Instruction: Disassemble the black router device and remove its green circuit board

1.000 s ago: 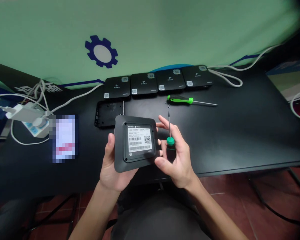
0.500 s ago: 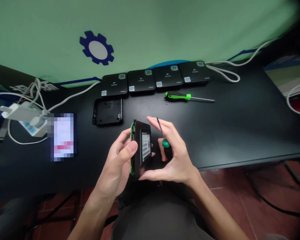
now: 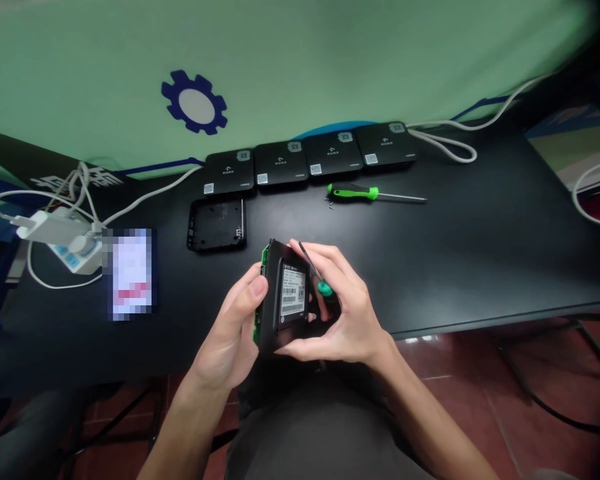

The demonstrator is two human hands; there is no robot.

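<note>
Low in the middle of the frame, the left hand (image 3: 227, 327) grips a black media box (image 3: 275, 340) on edge, its thumb (image 3: 257, 287) pressed against the side where a green circuit board (image 3: 256, 330) shows along the seam. The box's white barcode label (image 3: 293, 297) faces up toward the camera. The right hand (image 3: 350, 310) is closed as well, its fingers (image 3: 325, 257) curled over the top edge of the box and its thumb (image 3: 300, 353) running along the bottom edge. The same hand holds a small screwdriver (image 3: 324, 288) with a green collar, its thin shaft pointing up and to the left just beside the box's upper corner.

Both hands are above a black worktop (image 3: 455, 253), over the person's dark lap. A row of four black boxes (image 3: 307, 160) lines the upper middle of the frame. Below its left end lies an open black case shell (image 3: 216, 225). To the right of that, a green-and-black screwdriver (image 3: 353, 193) lies below the row, with tiny screws (image 3: 331, 206) by its handle. At the left are a power strip (image 3: 75, 252), a white charger (image 3: 47, 227) and white cables (image 3: 150, 197), beside a pixelated rectangle (image 3: 130, 273).
</note>
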